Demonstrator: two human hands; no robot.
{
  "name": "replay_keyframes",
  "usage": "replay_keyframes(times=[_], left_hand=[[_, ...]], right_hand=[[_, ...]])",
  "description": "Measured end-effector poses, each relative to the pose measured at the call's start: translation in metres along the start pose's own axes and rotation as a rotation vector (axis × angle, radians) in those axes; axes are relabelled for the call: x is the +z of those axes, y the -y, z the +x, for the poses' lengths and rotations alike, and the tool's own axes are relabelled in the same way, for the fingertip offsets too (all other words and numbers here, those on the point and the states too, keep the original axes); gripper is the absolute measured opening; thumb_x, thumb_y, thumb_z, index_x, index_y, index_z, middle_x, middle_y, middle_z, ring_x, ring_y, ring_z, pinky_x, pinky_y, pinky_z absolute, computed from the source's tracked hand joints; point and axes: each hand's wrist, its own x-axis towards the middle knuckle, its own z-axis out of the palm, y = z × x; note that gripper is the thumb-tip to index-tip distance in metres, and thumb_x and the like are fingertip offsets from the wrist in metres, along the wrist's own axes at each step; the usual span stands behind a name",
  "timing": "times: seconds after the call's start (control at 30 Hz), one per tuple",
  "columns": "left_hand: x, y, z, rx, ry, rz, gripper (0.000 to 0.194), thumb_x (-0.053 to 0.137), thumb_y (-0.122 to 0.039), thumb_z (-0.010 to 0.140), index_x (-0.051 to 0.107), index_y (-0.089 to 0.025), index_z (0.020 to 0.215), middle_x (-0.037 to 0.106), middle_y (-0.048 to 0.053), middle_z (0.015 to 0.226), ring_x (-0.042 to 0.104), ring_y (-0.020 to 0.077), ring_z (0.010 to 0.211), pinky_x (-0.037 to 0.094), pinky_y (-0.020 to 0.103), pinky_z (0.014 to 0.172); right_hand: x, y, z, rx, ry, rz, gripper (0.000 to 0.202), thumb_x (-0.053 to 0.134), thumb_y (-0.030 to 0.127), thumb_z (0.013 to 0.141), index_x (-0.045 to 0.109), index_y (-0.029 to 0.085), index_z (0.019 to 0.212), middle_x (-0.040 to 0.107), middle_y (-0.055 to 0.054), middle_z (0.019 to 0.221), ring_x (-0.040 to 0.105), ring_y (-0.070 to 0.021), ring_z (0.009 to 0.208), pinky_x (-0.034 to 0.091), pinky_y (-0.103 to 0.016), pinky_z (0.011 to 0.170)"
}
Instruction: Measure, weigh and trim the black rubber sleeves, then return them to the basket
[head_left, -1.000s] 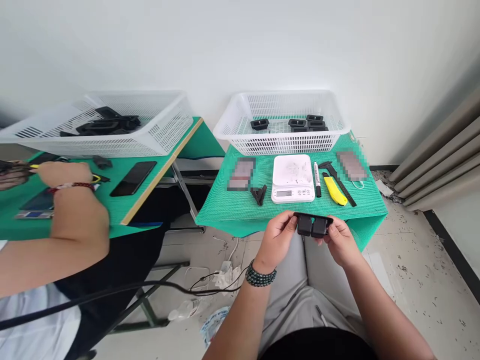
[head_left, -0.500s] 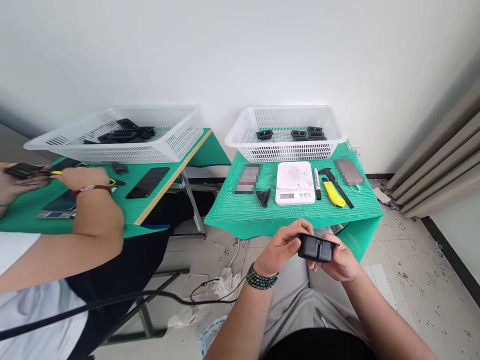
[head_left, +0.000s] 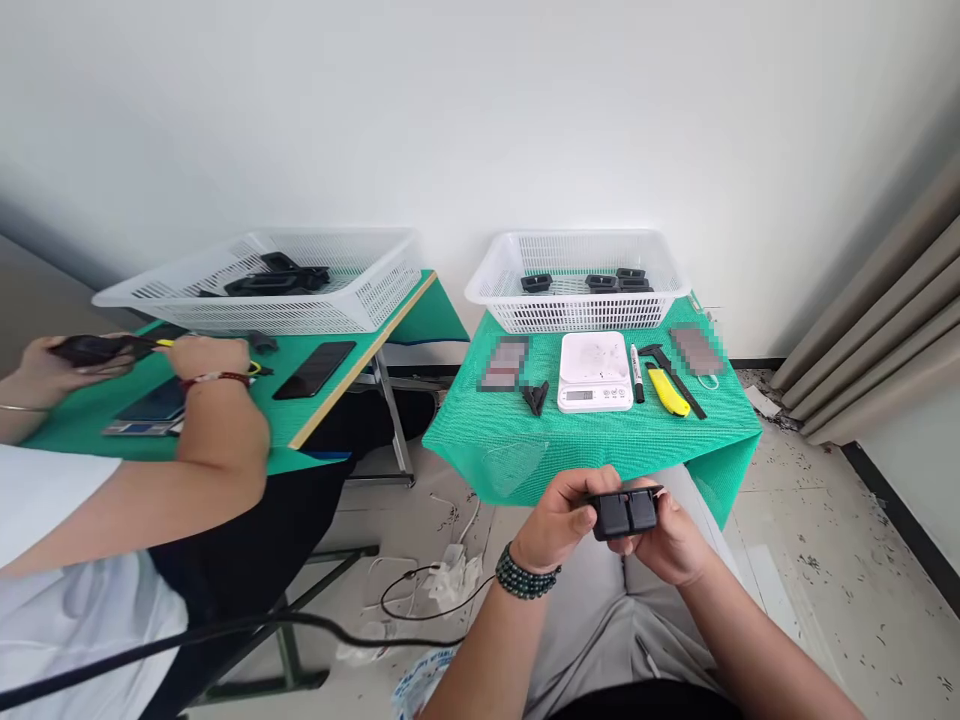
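Observation:
Above my lap, just short of the table's front edge, my left hand (head_left: 561,515) and my right hand (head_left: 670,535) grip a black plastic part (head_left: 626,514) from its two ends. It has a thin flange along the top and two block-like sections with a slot between them. Both thumbs press on its ends; the fingers behind it are partly hidden. Beyond my hands a white digital scale (head_left: 596,372) lies on the green table cover (head_left: 510,455). To its right are a marker (head_left: 637,374), a black caliper (head_left: 679,380) and a yellow-handled cutter (head_left: 667,390).
A white basket (head_left: 577,316) with several black parts stands at the back. A small black clip-like piece (head_left: 535,398) lies left of the scale. At the left table, a co-worker's hand (head_left: 210,357) holds a yellow tool. A black cable (head_left: 300,622) crosses the lower left.
The view has shifted slightly, so the tables appear lower. The black part has tilted in my hands and sits a little lower and further left. Both hands keep their hold.

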Motion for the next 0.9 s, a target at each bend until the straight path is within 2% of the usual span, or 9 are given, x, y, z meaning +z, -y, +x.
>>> replay_keyframes(times=[0.1,0.27,0.33,0.43,0.57,0.7,0.8,0.9], left_hand=[[0.003,0.007,0.001,0.015,-0.075,-0.042,0.065,0.075,-0.08,0.071,0.048,-0.022,0.059,0.046,0.0,0.06,0.048,0.0181,0.065,0.045,0.035,0.064],[-0.004,0.017,0.006,-0.009,-0.213,-0.049,0.057,0.07,-0.077,0.079,0.06,-0.021,0.076,0.055,0.003,0.073,0.054,0.0193,0.073,0.048,0.035,0.068],[-0.011,0.017,0.01,-0.019,-0.212,-0.02,0.056,0.071,-0.075,0.08,0.065,-0.02,0.08,0.058,0.004,0.076,0.054,0.0194,0.073,0.047,0.035,0.069],[-0.024,0.01,0.02,-0.015,-0.169,0.109,0.054,0.067,-0.073,0.085,0.069,-0.019,0.085,0.062,0.005,0.08,0.056,0.0201,0.076,0.047,0.034,0.072],[-0.039,-0.005,0.041,0.046,-0.099,0.273,0.052,0.058,-0.07,0.093,0.072,-0.02,0.097,0.07,0.01,0.097,0.064,0.0247,0.093,0.052,0.037,0.087],[-0.048,-0.011,0.066,0.088,-0.075,0.282,0.046,0.063,-0.063,0.094,0.069,-0.02,0.111,0.07,0.013,0.119,0.067,0.026,0.106,0.055,0.037,0.092],[-0.056,-0.004,0.086,0.15,-0.171,0.327,0.036,0.07,-0.053,0.093,0.067,-0.02,0.11,0.065,0.014,0.127,0.066,0.026,0.114,0.057,0.038,0.094],[-0.067,0.007,0.106,0.273,-0.287,0.457,0.027,0.071,-0.044,0.094,0.068,-0.021,0.107,0.06,0.015,0.133,0.062,0.0278,0.125,0.058,0.04,0.096]], right_hand=[[-0.004,-0.003,-0.001,0.021,-0.002,0.048,0.055,0.087,0.07,0.067,0.063,0.024,0.086,0.066,-0.001,0.071,0.056,-0.0148,0.053,0.042,-0.028,0.054],[-0.001,-0.006,0.006,-0.023,-0.105,0.115,0.047,0.09,0.06,0.069,0.064,0.027,0.089,0.07,-0.002,0.08,0.055,-0.0156,0.058,0.042,-0.03,0.057],[0.001,-0.001,0.012,-0.048,-0.116,0.1,0.046,0.09,0.059,0.069,0.062,0.026,0.085,0.07,-0.002,0.083,0.055,-0.0162,0.061,0.042,-0.03,0.058],[0.002,0.013,0.024,-0.078,-0.065,0.012,0.051,0.088,0.062,0.071,0.055,0.024,0.075,0.064,0.0,0.077,0.053,-0.0147,0.06,0.042,-0.03,0.059],[0.0,0.034,0.047,-0.14,-0.071,-0.159,0.056,0.087,0.067,0.069,0.053,0.023,0.075,0.061,0.0,0.076,0.054,-0.0146,0.059,0.043,-0.03,0.059],[-0.008,0.053,0.077,-0.215,-0.115,-0.277,0.051,0.085,0.068,0.071,0.063,0.024,0.086,0.063,0.0,0.081,0.058,-0.0153,0.06,0.046,-0.03,0.057],[-0.015,0.065,0.102,-0.318,-0.175,-0.373,0.046,0.083,0.061,0.077,0.07,0.026,0.103,0.063,0.0,0.085,0.06,-0.0141,0.064,0.049,-0.029,0.06],[-0.022,0.071,0.127,-0.447,-0.218,-0.512,0.046,0.081,0.053,0.083,0.069,0.029,0.12,0.063,-0.001,0.095,0.063,-0.0155,0.076,0.053,-0.029,0.066]])
